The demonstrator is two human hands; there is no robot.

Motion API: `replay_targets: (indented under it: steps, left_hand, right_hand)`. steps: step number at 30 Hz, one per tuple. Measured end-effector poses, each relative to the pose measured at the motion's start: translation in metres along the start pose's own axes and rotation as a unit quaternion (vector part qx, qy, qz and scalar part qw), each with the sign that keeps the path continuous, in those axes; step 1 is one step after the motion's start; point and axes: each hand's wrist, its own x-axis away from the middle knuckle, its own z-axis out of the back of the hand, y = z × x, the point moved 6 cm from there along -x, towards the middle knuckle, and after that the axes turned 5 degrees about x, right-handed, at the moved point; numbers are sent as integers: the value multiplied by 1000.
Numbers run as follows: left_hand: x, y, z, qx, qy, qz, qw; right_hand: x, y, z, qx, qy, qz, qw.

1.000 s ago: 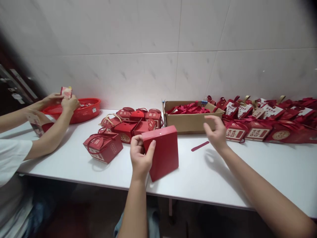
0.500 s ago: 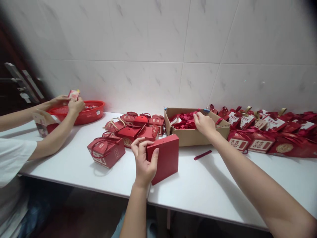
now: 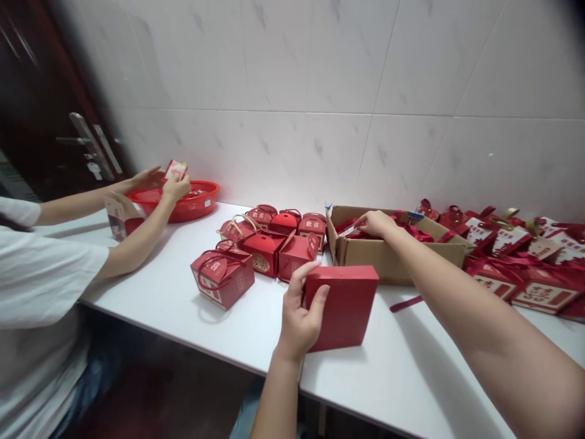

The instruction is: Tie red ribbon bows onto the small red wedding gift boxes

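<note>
My left hand grips a flat red gift box by its left side, thumb on the near face, and holds it upright over the table's front part. My right hand reaches into an open cardboard box with red ribbons inside. Its fingers are bent together and their tips are partly hidden by the contents. A pale card or paper lies by these fingertips. What they pinch, if anything, cannot be made out. A dark red strip lies on the table beneath my right forearm.
Several red gift boxes with cord handles stand left of the cardboard box. More decorated red boxes line the right side. At left, a co-worker's hands hold a small packet above a red plastic basket.
The view has turned left, shifting the scene rightward. My right hand has moved toward the cardboard box's left end and reaches deeper. My left hand still holds the red box, now turned more face-on.
</note>
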Motion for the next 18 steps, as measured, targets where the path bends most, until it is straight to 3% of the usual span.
replay_targets:
  steps: [3,6,8,10,13,18]
  left_hand:
    - [0,10,-3,-35,4,-45,998]
    - [0,16,-7,-50,-2,-69,996]
    - [0,19,-11,-56,-16,-78,995]
    - [2,21,-18,-51,-32,-84,995]
    - [7,21,-33,-20,-50,-70,996]
    - [14,19,-56,21,-60,-35,997]
  right_hand:
    - [5,4,14,-23,71,-25,997]
    - [27,9,39,-73,171,-55,981]
    - [55,12,56,-205,237,-71,947]
    - [92,12,67,-380,277,-70,880]
    - [154,-5,73,-490,281,-23,825]
    - [224,-34,46,-549,181,43,815]
